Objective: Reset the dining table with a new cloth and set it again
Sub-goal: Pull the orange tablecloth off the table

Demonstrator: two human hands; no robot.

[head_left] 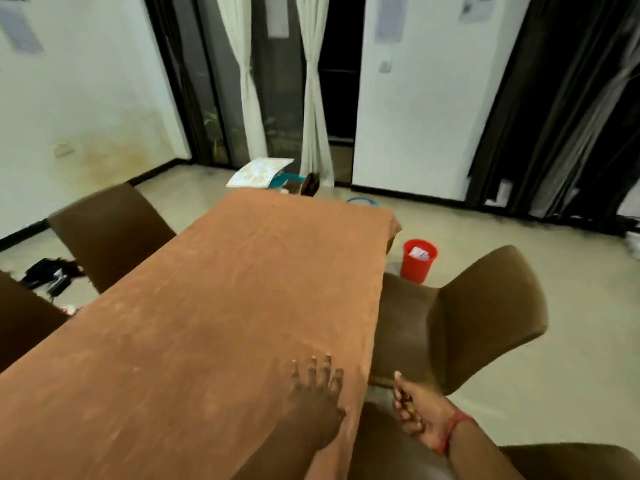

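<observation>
Soft and light, the brown cloth point(221, 306) lies under the flat left hand point(317, 389), right hand's point(420, 415) fingers point(403, 405) pinching its lower-right hem, best hold.

A red bucket point(419, 259) stands on the pale floor point(519, 254), with some paper inside it. Near it, a blue ring point(362, 201) lies on the floor. Two white curtains point(313, 98) hang by the dark glass doors point(277, 81), each tied in the middle. A flat white board with a pattern point(258, 172) sits in front of them. Black things point(52, 273) lie in a heap on the floor at the left. The white wall point(86, 98) has a yellow-brown stain low down.
</observation>
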